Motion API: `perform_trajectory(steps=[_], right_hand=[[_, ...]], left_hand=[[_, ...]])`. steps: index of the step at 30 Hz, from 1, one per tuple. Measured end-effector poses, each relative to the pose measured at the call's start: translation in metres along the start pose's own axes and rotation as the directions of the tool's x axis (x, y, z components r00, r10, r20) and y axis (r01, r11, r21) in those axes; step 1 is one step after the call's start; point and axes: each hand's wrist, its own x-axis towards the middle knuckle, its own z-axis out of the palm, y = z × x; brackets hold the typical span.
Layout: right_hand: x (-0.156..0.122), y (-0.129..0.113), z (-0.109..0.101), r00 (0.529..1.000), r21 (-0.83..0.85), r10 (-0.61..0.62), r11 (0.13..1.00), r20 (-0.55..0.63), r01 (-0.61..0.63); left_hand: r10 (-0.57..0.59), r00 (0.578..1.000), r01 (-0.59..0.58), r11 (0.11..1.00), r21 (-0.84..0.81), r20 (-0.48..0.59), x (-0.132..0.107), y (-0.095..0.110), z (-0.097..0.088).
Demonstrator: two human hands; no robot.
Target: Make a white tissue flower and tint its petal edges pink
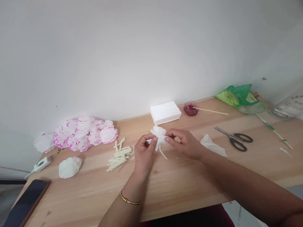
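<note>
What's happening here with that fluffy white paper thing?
A person holds a white paper flower just above the wooden table, pinching it between the left hand and the right hand. A cream strip hangs down from it. More cream strips lie to the left, and beyond them is a heap of pink-edged paper flowers. A stack of white tissue sits behind the hands, and scissors lie to the right.

Home craft spot: wooden table (173, 192), scissors (234, 139), paper flowers (85, 133).
</note>
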Motion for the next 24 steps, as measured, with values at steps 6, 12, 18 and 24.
perform_trajectory(steps=[6,12,18,24], right_hand=[[0.002,0.006,0.000,0.999,-0.039,0.045,0.998,-0.020,-0.046],[0.001,0.006,0.004,0.996,-0.151,-0.080,0.986,-0.039,0.073],[-0.002,0.005,0.008,0.979,-0.222,-0.157,0.967,-0.133,0.125],[0.000,0.006,0.002,0.980,-0.179,-0.075,0.983,-0.184,0.041]], left_hand=[[-0.136,0.990,0.143,0.948,-0.283,0.045,0.003,-0.001,0.003],[-0.021,1.000,0.020,0.999,0.049,0.015,0.000,0.000,0.001],[0.366,0.918,-0.393,0.797,0.459,0.152,-0.008,0.005,0.003],[0.493,0.838,-0.538,0.668,0.515,0.236,-0.011,0.003,0.005]])
